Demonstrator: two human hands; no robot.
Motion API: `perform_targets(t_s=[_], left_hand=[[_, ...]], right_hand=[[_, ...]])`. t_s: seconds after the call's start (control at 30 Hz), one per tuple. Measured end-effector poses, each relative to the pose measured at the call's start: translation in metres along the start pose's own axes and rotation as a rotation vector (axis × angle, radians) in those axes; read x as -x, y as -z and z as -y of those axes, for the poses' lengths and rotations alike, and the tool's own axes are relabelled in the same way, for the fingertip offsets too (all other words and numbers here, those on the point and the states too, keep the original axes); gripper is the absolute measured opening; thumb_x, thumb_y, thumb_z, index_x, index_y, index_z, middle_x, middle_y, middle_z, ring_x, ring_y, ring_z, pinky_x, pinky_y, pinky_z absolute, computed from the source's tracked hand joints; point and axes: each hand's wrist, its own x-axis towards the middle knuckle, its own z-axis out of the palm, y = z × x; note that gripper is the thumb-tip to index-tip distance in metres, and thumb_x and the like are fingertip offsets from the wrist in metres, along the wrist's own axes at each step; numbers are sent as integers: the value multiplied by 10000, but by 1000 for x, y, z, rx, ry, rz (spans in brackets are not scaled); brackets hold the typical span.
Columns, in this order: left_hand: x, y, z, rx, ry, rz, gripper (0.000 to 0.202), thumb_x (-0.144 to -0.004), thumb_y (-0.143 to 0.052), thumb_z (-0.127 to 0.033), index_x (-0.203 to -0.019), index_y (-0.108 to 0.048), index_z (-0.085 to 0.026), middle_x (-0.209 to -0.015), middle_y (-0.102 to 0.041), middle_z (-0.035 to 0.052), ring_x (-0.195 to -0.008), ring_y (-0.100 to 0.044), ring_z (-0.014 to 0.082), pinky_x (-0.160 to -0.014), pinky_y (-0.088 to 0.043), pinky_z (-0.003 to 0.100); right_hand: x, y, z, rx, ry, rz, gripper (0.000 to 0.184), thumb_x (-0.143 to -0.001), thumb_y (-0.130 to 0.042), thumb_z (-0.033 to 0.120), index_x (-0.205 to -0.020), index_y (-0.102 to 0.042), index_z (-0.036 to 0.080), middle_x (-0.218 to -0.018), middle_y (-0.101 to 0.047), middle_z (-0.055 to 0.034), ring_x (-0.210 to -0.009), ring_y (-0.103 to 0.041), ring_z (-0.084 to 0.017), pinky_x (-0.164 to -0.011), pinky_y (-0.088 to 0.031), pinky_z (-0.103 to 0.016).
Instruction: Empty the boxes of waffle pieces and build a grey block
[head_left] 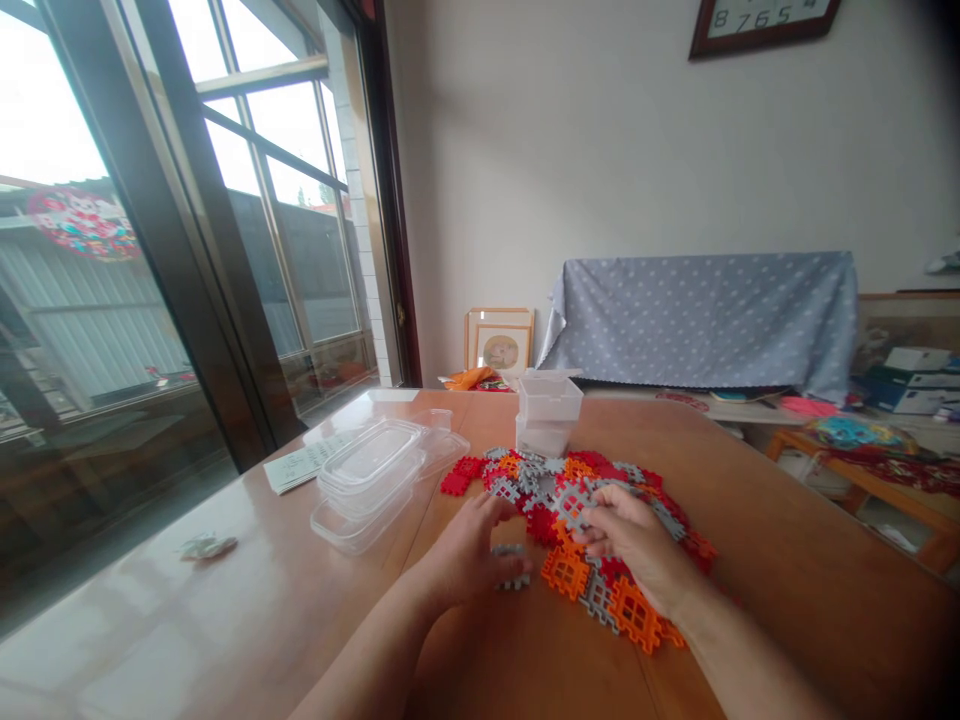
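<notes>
My right hand [626, 535] pinches a grey interlocking building tile [572, 504] with a window-like grid, tilted up above the pile. My left hand [474, 550] is curved with thumb and fingers apart, and nothing shows between them. Close beside its thumb, another grey tile [511, 553] lies on the table, partly covered by the hand. Around and beyond my hands spreads a heap of red, grey and orange tiles. An orange window tile [564, 572] and a second orange tile [634, 612] are at its near edge. Red tiles [460, 476] form its left end.
Stacked clear plastic containers [367, 480] stand to the left on the wooden table [262, 600], beside a printed sheet [289, 470]. A small crumpled packet [208, 546] lies farther left. Behind the heap are two stacked white boxes [550, 400].
</notes>
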Motion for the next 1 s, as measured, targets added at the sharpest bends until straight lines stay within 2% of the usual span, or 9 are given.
perform_targets(t_s=[0.1, 0.2, 0.43, 0.57, 0.73, 0.87, 1.0], left_hand=[[-2, -4, -7, 43, -60, -97, 492, -792, -791, -470, -1157, -584, -213, -1117, -642, 85, -1001, -590, 231, -881, -493, 356], [-2, -8, -15, 36, -90, -127, 527, -774, -808, -496, -1161, -575, -225, -1114, -647, 83, -994, -591, 233, -857, -490, 349], [-4, -13, -22, -2, -33, -131, 488, -747, -819, -429, -1125, -584, -229, -1086, -662, 79, -1021, -605, 260, -862, -489, 366], [-4, -7, -20, -25, -56, -123, 402, -765, -781, -360, -1095, -600, -220, -1060, -652, 73, -998, -602, 248, -854, -487, 354], [3, 13, -9, -81, -43, -135, 395, -753, -759, -284, -1110, -604, -214, -1104, -637, 75, -1021, -582, 244, -915, -475, 375], [9, 20, -10, -103, 40, -14, 391, -695, -761, -229, -1058, -616, -216, -1086, -656, 61, -989, -590, 241, -877, -487, 366], [11, 17, -15, -105, 75, 74, 361, -690, -733, -236, -1030, -614, -212, -1067, -670, 52, -925, -604, 222, -816, -495, 336]], right_hand=[[9, -13, 0, -94, -25, 110, 280, -794, -707, 448, -876, -535, 242, -862, -700, -1, -897, -728, -239, -777, -553, -339], [14, -23, -5, -139, -5, 203, 293, -811, -711, 470, -884, -546, 239, -917, -711, -7, -931, -723, -248, -841, -569, -381], [16, -28, -14, -153, 5, 285, 287, -854, -717, 471, -899, -563, 234, -889, -672, 17, -932, -685, -226, -841, -564, -380], [18, -28, -11, -130, 7, 335, 336, -858, -706, 537, -939, -591, 231, -935, -695, 0, -1001, -684, -242, -877, -551, -385], [13, -22, -9, -37, 15, 241, 433, -864, -649, 628, -1000, -618, 219, -1011, -746, -58, -971, -714, -248, -870, -528, -385], [6, -17, -13, 35, 31, 139, 456, -845, -643, 650, -960, -621, 210, -925, -751, -59, -872, -714, -231, -797, -521, -367], [1, -15, -18, 60, 45, 117, 420, -852, -642, 621, -952, -639, 213, -883, -751, -47, -864, -713, -228, -779, -516, -356]])
